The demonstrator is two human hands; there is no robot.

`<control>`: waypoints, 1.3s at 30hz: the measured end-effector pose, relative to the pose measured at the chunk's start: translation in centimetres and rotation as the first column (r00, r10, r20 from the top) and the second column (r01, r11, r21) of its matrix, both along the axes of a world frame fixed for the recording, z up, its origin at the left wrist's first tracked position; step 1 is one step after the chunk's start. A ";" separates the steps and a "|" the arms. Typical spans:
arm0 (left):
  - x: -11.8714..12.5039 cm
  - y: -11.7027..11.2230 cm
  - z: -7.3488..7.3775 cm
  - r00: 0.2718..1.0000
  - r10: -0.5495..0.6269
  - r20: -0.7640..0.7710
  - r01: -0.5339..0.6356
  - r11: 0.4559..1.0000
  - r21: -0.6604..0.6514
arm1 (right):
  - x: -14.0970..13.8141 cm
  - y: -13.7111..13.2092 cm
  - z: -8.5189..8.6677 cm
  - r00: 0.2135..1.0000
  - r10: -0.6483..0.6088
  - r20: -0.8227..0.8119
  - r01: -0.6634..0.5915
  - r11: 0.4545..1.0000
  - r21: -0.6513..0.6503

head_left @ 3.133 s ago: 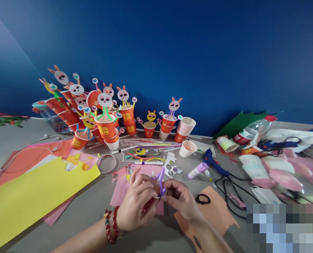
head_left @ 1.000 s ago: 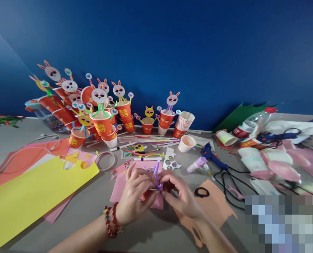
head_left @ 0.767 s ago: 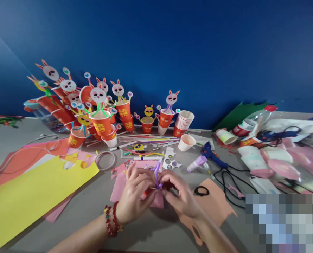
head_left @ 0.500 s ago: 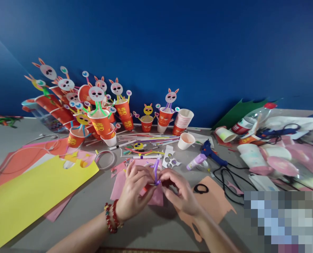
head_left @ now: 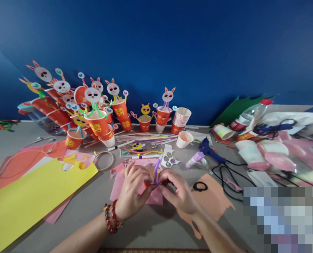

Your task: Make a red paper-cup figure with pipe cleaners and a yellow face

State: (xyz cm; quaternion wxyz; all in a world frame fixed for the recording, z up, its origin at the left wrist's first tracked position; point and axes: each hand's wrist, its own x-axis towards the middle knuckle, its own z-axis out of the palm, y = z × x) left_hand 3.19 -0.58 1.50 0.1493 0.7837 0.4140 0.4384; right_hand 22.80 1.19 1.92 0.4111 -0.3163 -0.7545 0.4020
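Observation:
Between my hands is a red paper cup (head_left: pixel 147 183), mostly covered by my fingers. A purple pipe cleaner (head_left: pixel 156 169) stands up at its near rim, its lower end bent there. My left hand (head_left: pixel 135 188), with red bead bracelets at the wrist, is closed on the cup's left side, thumb and fingers at the rim. My right hand (head_left: pixel 176 189) pinches at the rim from the right, where the pipe cleaner meets the cup; its fingertips partly hide the contact. Pink paper (head_left: pixel 119 186) lies beneath the cup.
Cups with rabbit figures (head_left: pixel 95 124) crowd the back left. Yellow paper (head_left: pixel 40 196) covers the left. A cup stack (head_left: pixel 181 119), a white cup (head_left: pixel 184 139), a glue stick (head_left: pixel 195 160) and a corded glue gun (head_left: pixel 211 153) stand or lie beyond my right hand.
The view has shifted slightly. My fingers have moved a little at the rim, and the pipe cleaner leans more to the right at its top. Both hands stay on the cup.

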 end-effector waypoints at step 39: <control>0.3 -0.1 -0.2 0.993 -0.096 0.064 0.100 0.994 -0.049 | -0.3 -0.4 -0.7 0.991 -0.102 0.087 0.100 0.995 0.022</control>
